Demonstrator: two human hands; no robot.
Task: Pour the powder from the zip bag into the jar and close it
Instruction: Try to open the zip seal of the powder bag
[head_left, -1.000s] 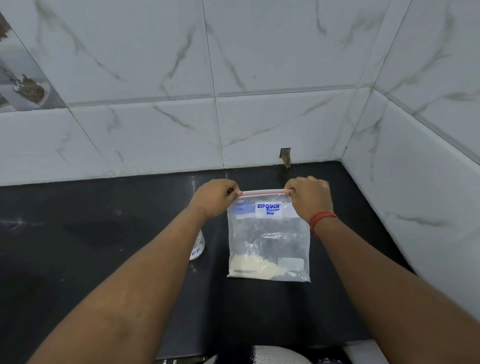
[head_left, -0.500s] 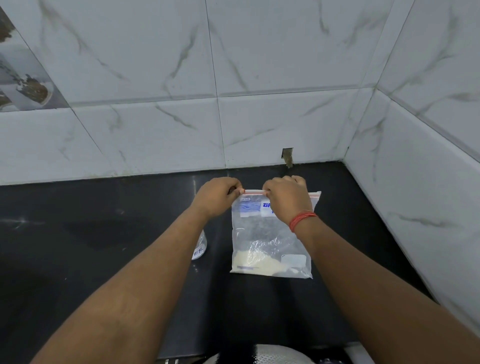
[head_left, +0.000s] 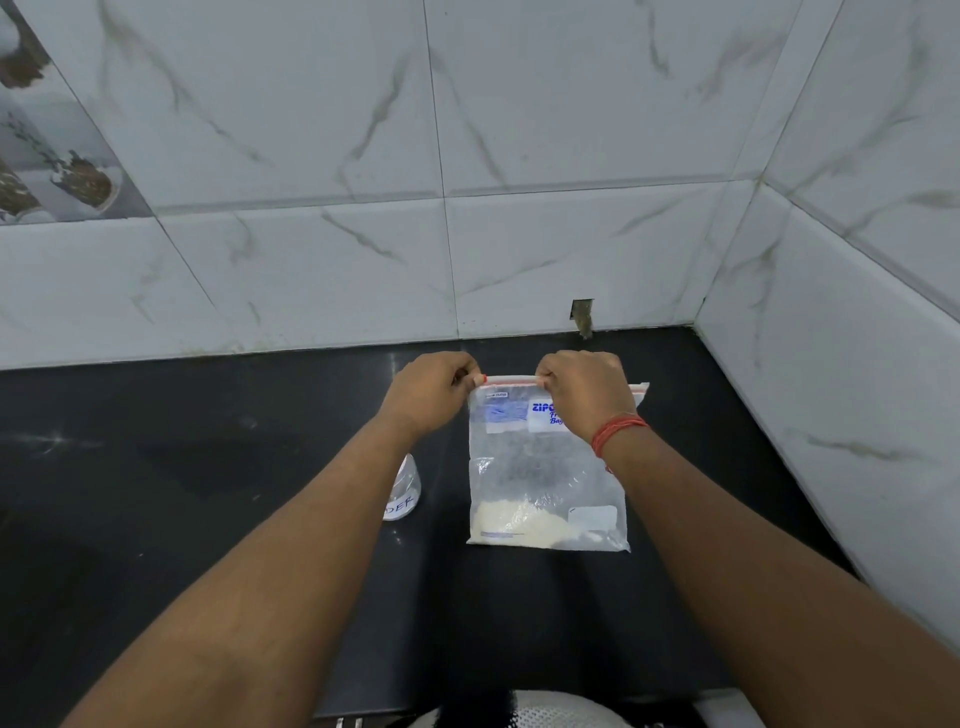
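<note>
— How is the seal gripped?
— The red zip strip is pinched by the left hand (head_left: 431, 395) at its left corner and by the right hand (head_left: 584, 392) near the middle.
— And the rest?
— The clear, crinkled zip bag (head_left: 545, 483) is held upright on the black countertop (head_left: 156, 493), pale powder (head_left: 519, 525) settled low. The jar (head_left: 402, 493) is half hidden, left of it.

Both forearms bare, no sleeves visible. Red thread band (head_left: 618, 432) wound in several strands round right wrist. White mesh-textured garment (head_left: 545, 711) at bottom edge.
</note>
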